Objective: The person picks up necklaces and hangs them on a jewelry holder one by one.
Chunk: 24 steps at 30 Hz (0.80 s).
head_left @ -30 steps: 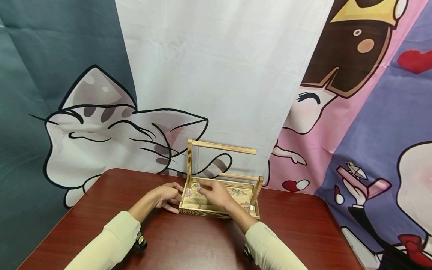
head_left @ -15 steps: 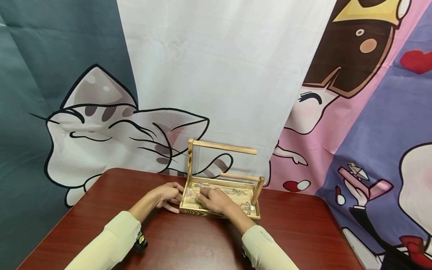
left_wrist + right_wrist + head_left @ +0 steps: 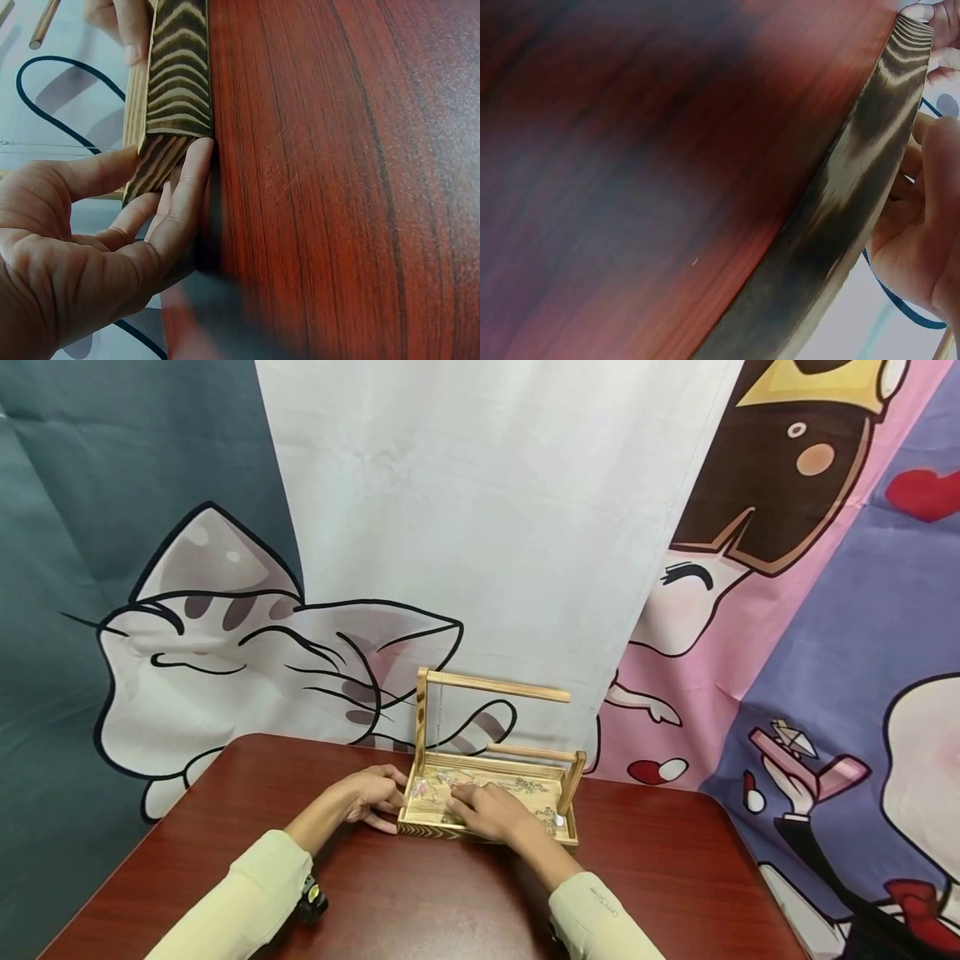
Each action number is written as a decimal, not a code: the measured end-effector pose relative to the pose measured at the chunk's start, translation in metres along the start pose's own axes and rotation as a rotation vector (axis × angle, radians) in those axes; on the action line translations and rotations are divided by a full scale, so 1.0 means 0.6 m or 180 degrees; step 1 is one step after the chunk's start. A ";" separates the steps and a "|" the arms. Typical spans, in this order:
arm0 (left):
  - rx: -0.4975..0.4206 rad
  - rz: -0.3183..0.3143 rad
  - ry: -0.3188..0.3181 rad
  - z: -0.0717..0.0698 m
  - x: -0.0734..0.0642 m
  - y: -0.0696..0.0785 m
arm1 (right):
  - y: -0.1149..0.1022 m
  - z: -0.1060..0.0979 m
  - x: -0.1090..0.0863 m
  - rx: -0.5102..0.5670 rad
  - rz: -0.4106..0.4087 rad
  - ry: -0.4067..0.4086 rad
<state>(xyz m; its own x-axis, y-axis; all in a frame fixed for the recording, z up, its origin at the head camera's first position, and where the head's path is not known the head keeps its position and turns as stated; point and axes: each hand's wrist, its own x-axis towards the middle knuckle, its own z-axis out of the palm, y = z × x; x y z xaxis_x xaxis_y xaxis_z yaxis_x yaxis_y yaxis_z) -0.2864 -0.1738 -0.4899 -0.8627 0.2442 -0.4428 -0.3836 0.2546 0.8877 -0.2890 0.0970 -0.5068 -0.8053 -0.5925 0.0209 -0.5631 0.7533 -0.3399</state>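
**Right hand (image 3: 492, 812) drops back across the wooden tray (image 3: 442, 832)!**

And the tray sits upright on the table's far side, its printed floor (image 3: 429, 806) showing more at the left now that the fingers have slipped back from beneath the thin chain (image 3: 439, 718). A second ago they were up near the post (image 3: 420, 722); now they're lower, over the middle, closer to the near wall. That suggests attention has moved off the chain end and onto the floor itself. The right fingers look drawn together, but whether they pinch anything, I can't tell: the hand hides it.

Left hand (image 3: 372, 796)? Same spot, holding the tray's left end, thumb at the top edge, a finger down at the bottom, seemingly to steady it.

Farther out, the beam (image 3: 498, 687) hasn't budged overhead, and the small white piece (image 3: 559, 820) sits in the right corner as before. Around it all, red-brown table (image 3: 420, 893); behind, the cartoon cloth (image 3: 487, 527).
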 end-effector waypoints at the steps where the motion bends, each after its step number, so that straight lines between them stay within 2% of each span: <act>1: 0.0004 0.0002 -0.0005 0.000 0.001 0.000 | 0.002 -0.001 -0.004 -0.0010 -0.0020 0.0015; 13: -0.0019 0.0016 -0.0032 -0.001 0.005 -0.003 | 0.032 -0.014 -0.051 0.0097 -0.0012 -0.0059; 18: -0.0021 0.0000 -0.0021 -0.002 0.005 -0.003 | 0.044 -0.013 -0.061 0.0081 -0.0200 0.0029; 24: -0.0022 -0.0005 -0.0053 -0.002 0.007 -0.003 | 0.048 -0.014 -0.056 0.0053 -0.0462 0.0215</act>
<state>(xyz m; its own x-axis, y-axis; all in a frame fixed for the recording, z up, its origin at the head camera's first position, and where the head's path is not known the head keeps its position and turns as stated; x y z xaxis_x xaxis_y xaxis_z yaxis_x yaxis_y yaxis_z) -0.2899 -0.1746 -0.4935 -0.8565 0.2595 -0.4463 -0.3873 0.2487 0.8878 -0.2800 0.1410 -0.5095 -0.7267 -0.6737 0.1340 -0.6717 0.6560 -0.3442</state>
